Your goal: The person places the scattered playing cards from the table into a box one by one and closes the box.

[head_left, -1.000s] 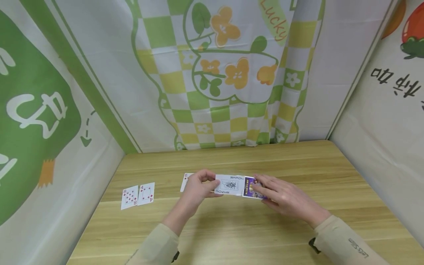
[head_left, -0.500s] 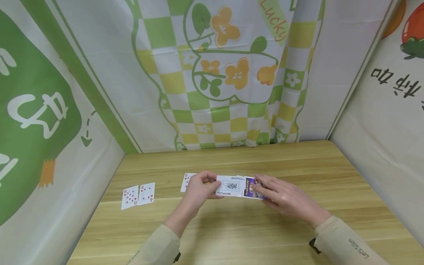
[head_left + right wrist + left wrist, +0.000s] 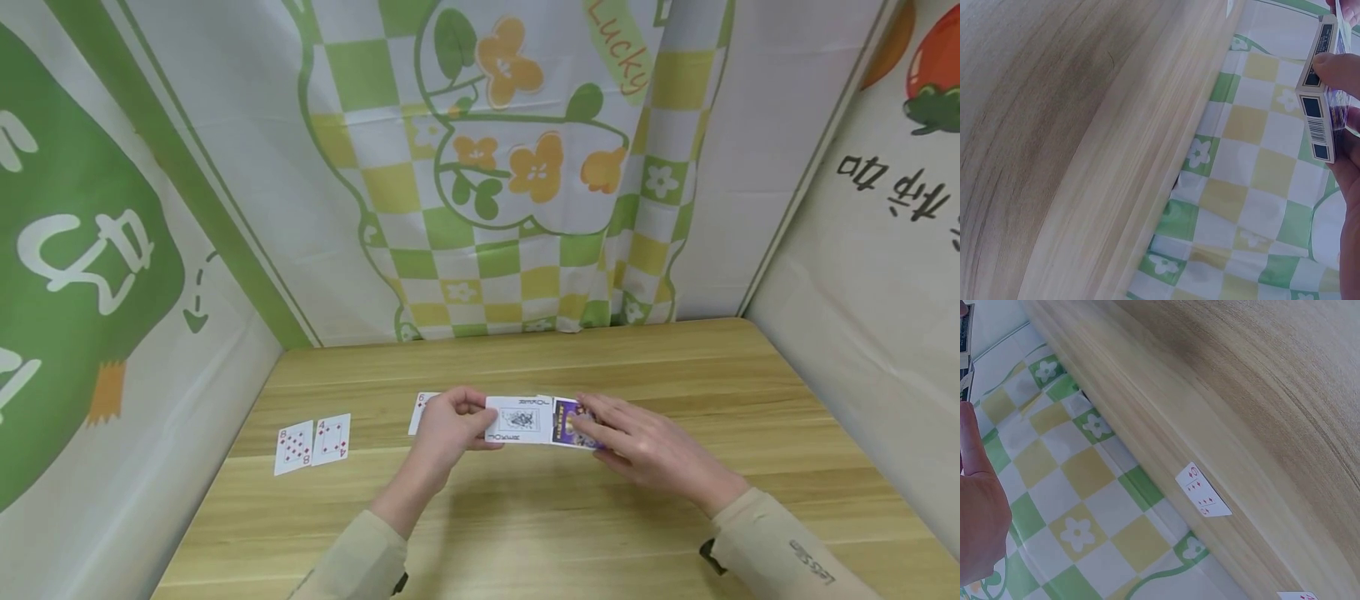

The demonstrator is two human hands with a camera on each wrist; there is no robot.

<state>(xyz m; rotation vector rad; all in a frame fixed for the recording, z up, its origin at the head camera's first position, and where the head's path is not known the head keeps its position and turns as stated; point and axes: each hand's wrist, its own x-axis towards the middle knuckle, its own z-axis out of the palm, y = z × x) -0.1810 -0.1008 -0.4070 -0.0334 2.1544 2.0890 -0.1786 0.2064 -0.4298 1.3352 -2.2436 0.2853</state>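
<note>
My left hand point(image 3: 448, 429) pinches a white joker card point(image 3: 519, 419) by its left end, thumb on top. The card's right end meets a purple playing-card box point(image 3: 567, 423). Around the other end of that box my right hand point(image 3: 637, 437) keeps its grip, fingers over the front. The right wrist view shows the box's barcode end point(image 3: 1317, 130) and a thumb on its side. Just behind my left hand lies a six of diamonds point(image 3: 422, 406), partly covered by it.
Farther left on the wooden table point(image 3: 540, 533) lie an eight of diamonds point(image 3: 293, 447) and a four of diamonds point(image 3: 331, 438), face up side by side. A checked curtain point(image 3: 517, 287) hangs along the table's back edge, with printed cloth walls left and right.
The joker card shifts slightly right toward the box, then slightly back left with my left hand. The right hand, the box and the cards on the table stay put.
</note>
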